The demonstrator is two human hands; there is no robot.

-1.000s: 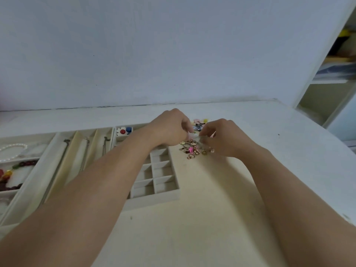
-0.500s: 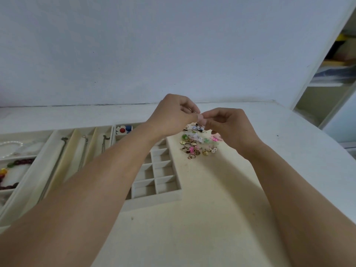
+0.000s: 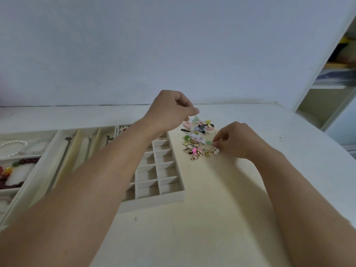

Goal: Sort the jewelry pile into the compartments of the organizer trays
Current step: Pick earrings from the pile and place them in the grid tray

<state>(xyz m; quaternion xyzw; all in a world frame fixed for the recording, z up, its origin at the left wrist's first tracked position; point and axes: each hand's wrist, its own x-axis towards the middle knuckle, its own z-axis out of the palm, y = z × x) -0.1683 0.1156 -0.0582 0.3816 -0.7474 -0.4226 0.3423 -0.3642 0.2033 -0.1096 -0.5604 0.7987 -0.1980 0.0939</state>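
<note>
The jewelry pile (image 3: pixel 198 140) of small rings, earrings and colourful charms lies on the cream mat just right of the grid organizer tray (image 3: pixel 163 195). My left hand (image 3: pixel 169 110) hovers above the pile's far edge, fingers curled, pinching a small pale earring (image 3: pixel 195 118) that hangs from its fingertips. My right hand (image 3: pixel 235 140) sits low at the pile's right side. Its thumb and fingertips pinch a small green piece (image 3: pixel 209 142) in the pile. The grid tray's near compartments hold nothing; my left forearm hides its far-left cells.
Left of the grid tray, a tray of long slots (image 3: pixel 81 132) holds chains. Farther left, another tray (image 3: pixel 46 151) holds a pearl strand (image 3: pixel 13 145) and dark red beads (image 3: pixel 25 161). A wall runs behind; open shelves (image 3: pixel 331 87) stand at the right.
The hands, which met above the pile half a second ago, have separated. My left hand stayed raised with the earring; my right hand dropped to the pile's right edge.
</note>
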